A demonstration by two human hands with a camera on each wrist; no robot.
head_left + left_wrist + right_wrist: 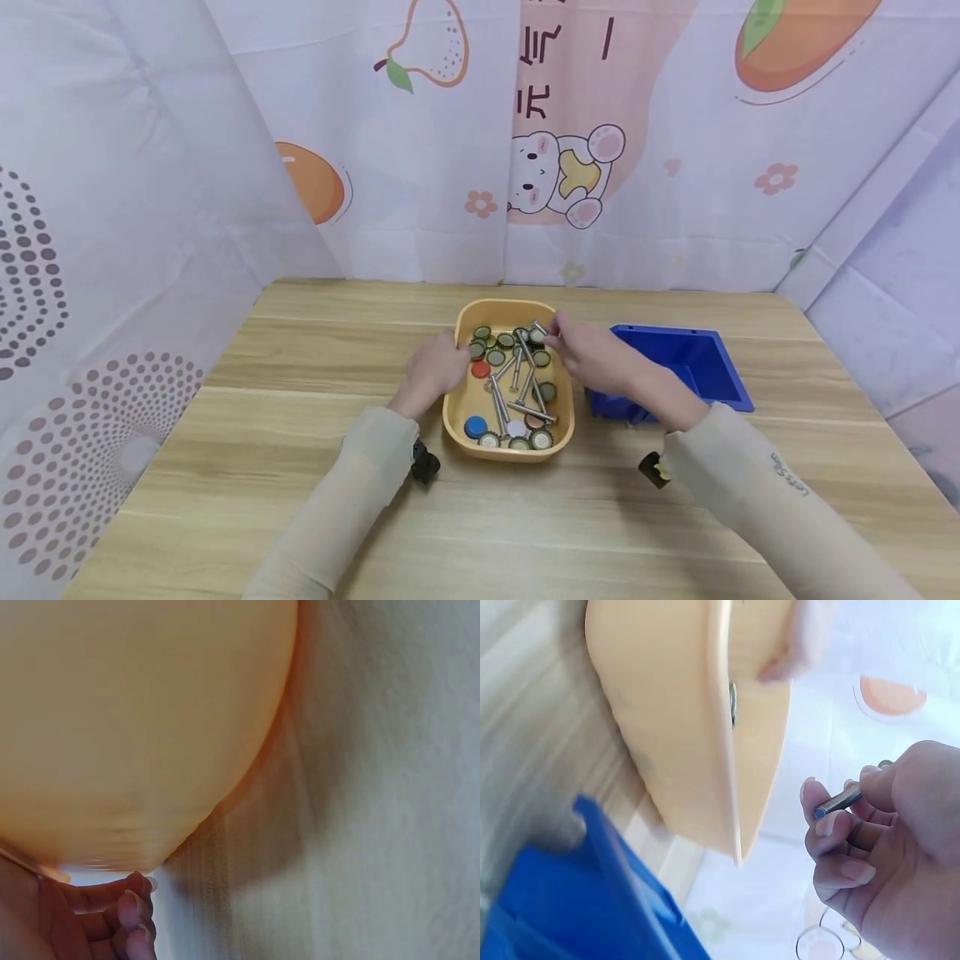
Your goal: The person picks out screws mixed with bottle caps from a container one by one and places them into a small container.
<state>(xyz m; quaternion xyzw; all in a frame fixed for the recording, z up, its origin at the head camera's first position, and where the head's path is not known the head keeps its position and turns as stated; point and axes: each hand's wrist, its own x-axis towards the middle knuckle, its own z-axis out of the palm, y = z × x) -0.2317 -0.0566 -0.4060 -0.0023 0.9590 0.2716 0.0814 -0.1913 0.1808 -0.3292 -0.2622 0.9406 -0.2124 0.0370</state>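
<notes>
My left hand grips the left wall of a light orange plastic bin, thumb over the rim and fingers curled outside. The bin's outer wall fills much of the left wrist view. Over the bin's right rim, my right hand pinches a metal bolt between thumb and fingers, its threaded end pointing out. Inside the bin lie several more bolts in a loose heap among bottle caps, including a blue cap and a red cap.
Right of the bin, partly behind my right forearm, stands a blue plastic box with a divider inside. All of it rests on a wood-grain table. A printed curtain hangs behind the table's far edge.
</notes>
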